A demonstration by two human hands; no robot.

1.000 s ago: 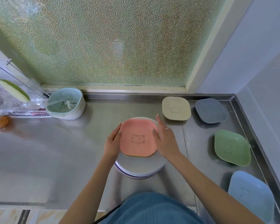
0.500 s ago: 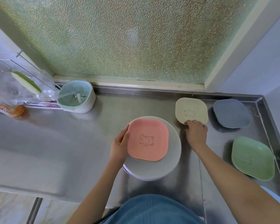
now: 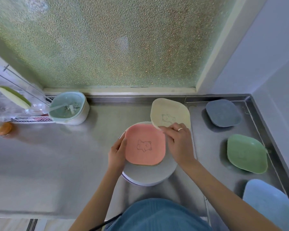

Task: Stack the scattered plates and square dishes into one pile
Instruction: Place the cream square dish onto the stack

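Note:
A pink square dish (image 3: 145, 144) with a bear drawing lies on top of a pile of round grey plates (image 3: 150, 174) in the middle of the steel counter. My left hand (image 3: 117, 151) grips the left edge of that pile and the pink dish. My right hand (image 3: 178, 140) pinches the near edge of a cream square dish (image 3: 169, 114), which is lifted and tilted just behind and right of the pile. Three more square dishes lie apart on the right: dark grey (image 3: 223, 112), green (image 3: 246, 153) and light blue (image 3: 267, 204).
A pale green lidded strainer tub (image 3: 68, 108) stands at the back left beside a wire rack (image 3: 18, 104). A frosted window runs behind the counter. The counter's raised rim (image 3: 264, 124) and a wall close off the right side.
My right hand left the pile, reached back to the cream dish, gripped it and has lifted it toward the pile. My left hand stays on the pile's left edge.

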